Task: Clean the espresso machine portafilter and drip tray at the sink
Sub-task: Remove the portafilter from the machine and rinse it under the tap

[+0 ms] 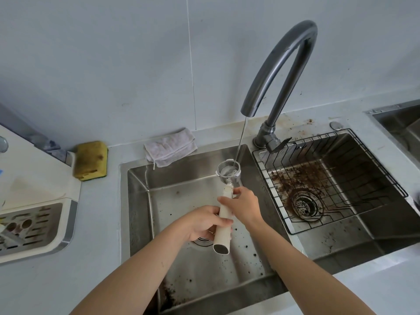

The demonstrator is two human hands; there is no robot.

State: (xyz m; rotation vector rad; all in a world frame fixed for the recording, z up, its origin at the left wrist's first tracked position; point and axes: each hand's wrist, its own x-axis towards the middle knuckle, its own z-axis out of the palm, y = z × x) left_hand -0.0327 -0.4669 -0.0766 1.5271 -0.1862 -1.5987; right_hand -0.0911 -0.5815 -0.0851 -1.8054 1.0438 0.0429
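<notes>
My two forearms reach in from six o'clock and meet over the left sink basin [181, 201]. My left hand [204, 222] wraps its fingers round the middle of the cream handle. My right hand [242, 209] grips the same handle higher up, just under the metal head. So both hands hold the portafilter [225, 211], neither one spread wide. It hangs above the basin with its head toward twelve o'clock and the hollow handle end toward six.

A thin water stream [241, 139] falls from the faucet [279, 71] straight into the portafilter's head, which holds water. Dark coffee specks dot the basin floor under my hands. At three o'clock the right basin holds a black wire basket [318, 137], with brown grounds around the drain strainer [304, 204].

At nine o'clock the drip tray [29, 226] sits in the espresso machine [34, 178] on the bench [56, 280]. A yellow sponge [91, 160] lies at ten o'clock, and a folded cloth [170, 146] at eleven lies on the basin's back rim. The divider between the basins runs near my right hand; the basin is open toward nine o'clock.
</notes>
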